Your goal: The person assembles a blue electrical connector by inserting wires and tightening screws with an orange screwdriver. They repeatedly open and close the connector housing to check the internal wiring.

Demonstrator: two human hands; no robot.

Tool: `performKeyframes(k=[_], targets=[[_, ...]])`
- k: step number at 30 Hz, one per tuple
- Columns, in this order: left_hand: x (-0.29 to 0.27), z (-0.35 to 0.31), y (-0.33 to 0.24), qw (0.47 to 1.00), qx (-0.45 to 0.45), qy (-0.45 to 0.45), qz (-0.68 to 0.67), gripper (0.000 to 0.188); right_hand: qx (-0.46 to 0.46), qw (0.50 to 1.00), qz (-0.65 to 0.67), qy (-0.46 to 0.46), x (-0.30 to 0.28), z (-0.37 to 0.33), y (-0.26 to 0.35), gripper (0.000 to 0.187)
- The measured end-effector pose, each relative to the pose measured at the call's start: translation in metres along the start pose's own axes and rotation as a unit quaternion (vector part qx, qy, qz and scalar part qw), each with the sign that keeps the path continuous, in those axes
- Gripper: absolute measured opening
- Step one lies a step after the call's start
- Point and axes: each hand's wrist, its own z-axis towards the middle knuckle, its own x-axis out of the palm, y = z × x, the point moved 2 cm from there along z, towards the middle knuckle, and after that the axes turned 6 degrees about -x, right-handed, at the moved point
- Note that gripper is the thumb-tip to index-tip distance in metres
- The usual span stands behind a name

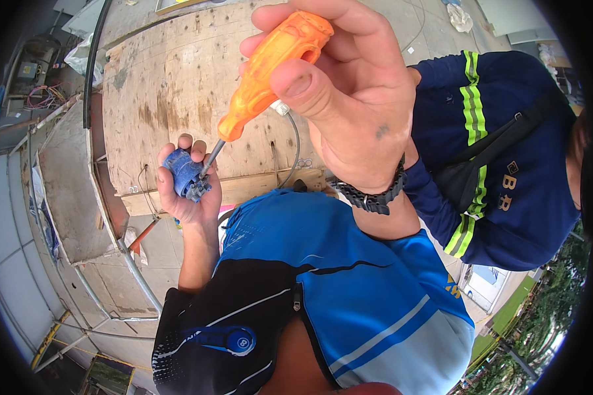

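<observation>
A screwdriver with an orange handle (270, 79) is gripped in my right hand (359, 85), thumb and fingers closed around the handle. Its metal shaft slants down to the left. The tip meets the open end of a small blue plug-like electrical fitting (181, 169), where grey metal parts show. My left hand (197, 204) wraps its fingers around that fitting and holds it up in front of the board. Exactly which part the tip touches is too small to tell.
Beyond my hands lies a stained plywood board (171, 85) with a grey cable (297, 141) and a white plug (280, 107). At the right, close to my right arm, stands a person in a navy top (507, 151) with reflective stripes. A metal frame (138, 280) stands at the left.
</observation>
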Motion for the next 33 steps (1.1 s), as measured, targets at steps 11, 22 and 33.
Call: performKeyframes(k=[11,22,33], targets=[[-0.013,0.008,-0.008,0.999,-0.021,0.018,0.045,0.030,0.003,0.998,0.002,-0.068,0.012,-0.004,-0.002,0.045],[-0.011,0.011,-0.008,0.998,-0.019,0.038,0.046,0.029,-0.008,0.992,-0.115,-0.042,-0.004,-0.013,-0.004,0.051],[-0.008,0.003,-0.011,0.998,0.009,0.050,0.022,0.028,-0.016,0.996,-0.082,-0.022,0.003,-0.013,0.001,0.052]])
